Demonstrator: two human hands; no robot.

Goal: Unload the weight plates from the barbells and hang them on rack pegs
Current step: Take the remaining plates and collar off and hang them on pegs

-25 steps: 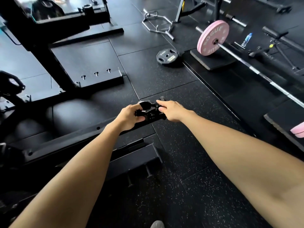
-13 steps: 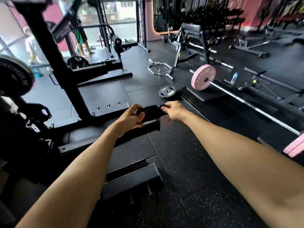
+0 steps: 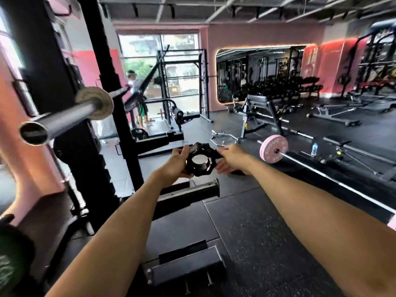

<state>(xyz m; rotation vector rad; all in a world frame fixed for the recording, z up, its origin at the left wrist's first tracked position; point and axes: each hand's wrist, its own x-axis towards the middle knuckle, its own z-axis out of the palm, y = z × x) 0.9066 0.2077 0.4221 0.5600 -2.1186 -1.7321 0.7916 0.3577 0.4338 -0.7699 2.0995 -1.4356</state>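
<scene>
I hold a black barbell collar (image 3: 199,166) out in front of me, its round opening facing me. My left hand (image 3: 174,166) grips its left side. My right hand (image 3: 232,159) pinches the lever on its right side. A bare steel barbell sleeve (image 3: 64,118) sticks out from the black rack upright (image 3: 100,78) at the upper left, its open end toward me. Farther right, a pink weight plate (image 3: 271,154) sits on a second barbell (image 3: 334,174) that lies on the floor. The edge of a green plate (image 3: 10,262) shows at the bottom left.
The rack's black floor rail (image 3: 190,192) runs below my hands, with a black block (image 3: 186,271) nearer me. A hex bar (image 3: 224,139), a bench (image 3: 259,110) and a water bottle (image 3: 314,149) stand beyond. A person (image 3: 139,101) stands far back by the window.
The collar has risen in both hands from low over the floor rail to chest height. My view has tilted up, bringing the bare barbell sleeve into sight at the left.
</scene>
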